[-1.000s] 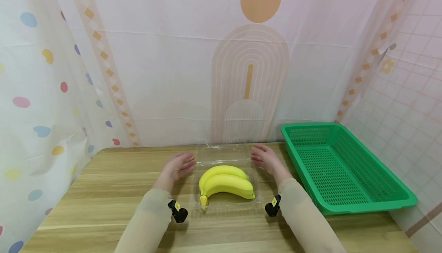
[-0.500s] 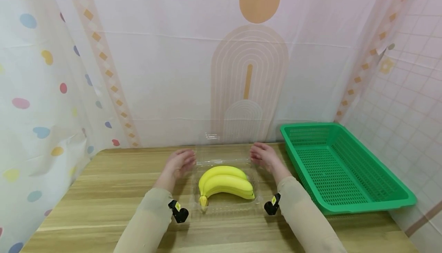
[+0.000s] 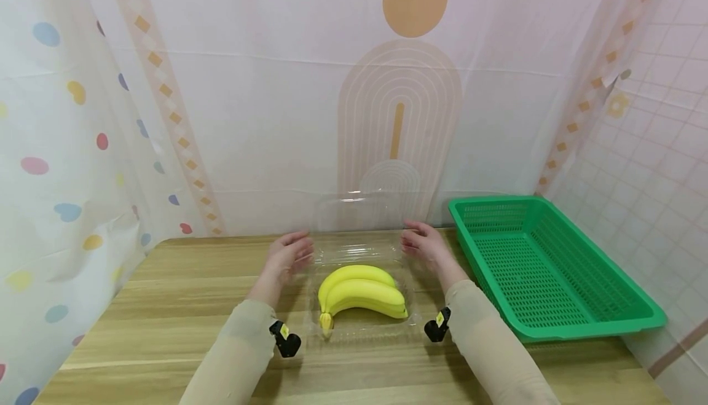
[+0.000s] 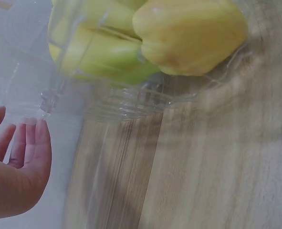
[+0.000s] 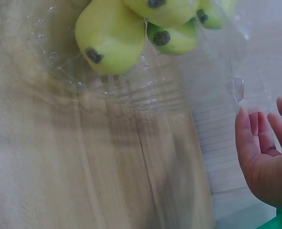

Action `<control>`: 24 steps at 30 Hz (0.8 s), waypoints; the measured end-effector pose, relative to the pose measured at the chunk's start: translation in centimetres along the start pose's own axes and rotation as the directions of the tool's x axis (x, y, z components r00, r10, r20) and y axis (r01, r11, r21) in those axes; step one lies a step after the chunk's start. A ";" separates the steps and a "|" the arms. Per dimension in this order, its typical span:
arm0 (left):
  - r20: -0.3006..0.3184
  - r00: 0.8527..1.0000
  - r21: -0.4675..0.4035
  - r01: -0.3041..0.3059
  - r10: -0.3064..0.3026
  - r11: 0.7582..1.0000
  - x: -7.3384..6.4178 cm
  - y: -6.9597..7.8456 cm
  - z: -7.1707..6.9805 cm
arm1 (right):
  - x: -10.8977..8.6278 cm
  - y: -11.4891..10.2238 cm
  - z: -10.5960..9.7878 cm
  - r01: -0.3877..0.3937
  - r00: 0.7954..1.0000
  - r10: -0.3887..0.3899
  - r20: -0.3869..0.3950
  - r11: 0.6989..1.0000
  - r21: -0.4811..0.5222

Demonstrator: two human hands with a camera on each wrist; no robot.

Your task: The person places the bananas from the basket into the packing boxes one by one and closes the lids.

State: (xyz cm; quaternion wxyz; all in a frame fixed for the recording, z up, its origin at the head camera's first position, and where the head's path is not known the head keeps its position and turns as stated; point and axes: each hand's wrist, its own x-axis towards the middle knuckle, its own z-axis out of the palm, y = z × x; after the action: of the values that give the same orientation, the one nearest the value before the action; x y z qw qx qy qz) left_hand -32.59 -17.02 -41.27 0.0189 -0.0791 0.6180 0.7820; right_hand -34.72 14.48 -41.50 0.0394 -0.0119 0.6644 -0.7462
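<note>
A bunch of yellow bananas lies in the base of a clear plastic clamshell box at the table's middle. Behind the fruit, the box's clear lid stands raised. At the lid's left side is my left hand, its fingertips against the clear edge in the left wrist view. My right hand mirrors it at the opposite side, with fairly straight fingertips meeting the plastic in the right wrist view. Neither hand touches the bananas. The plastic is see-through, so exact contact is hard to make out.
A green slotted basket stands right of the right forearm. The wooden table extends to the left and front. A patterned curtain hangs behind the table. Both wrists carry small black cameras.
The clear lid has swung upward, its top edge now higher against the curtain. Both hands have risen slightly along its sides. The bananas and basket stay put.
</note>
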 end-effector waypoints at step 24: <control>0.011 0.989 0.076 -0.149 0.148 0.986 0.0 0.1 -0.3 | -0.5 -0.4 -0.1 0.050 0.998 -0.050 -0.026 0.999 0.005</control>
State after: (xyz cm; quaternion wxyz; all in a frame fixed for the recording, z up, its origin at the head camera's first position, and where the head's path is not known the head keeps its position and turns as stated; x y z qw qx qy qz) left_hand -32.54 -17.31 -41.27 -0.0348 -0.0301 0.6515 0.7572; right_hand -34.23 14.69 -41.10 0.0123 -0.0189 0.6624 -0.7488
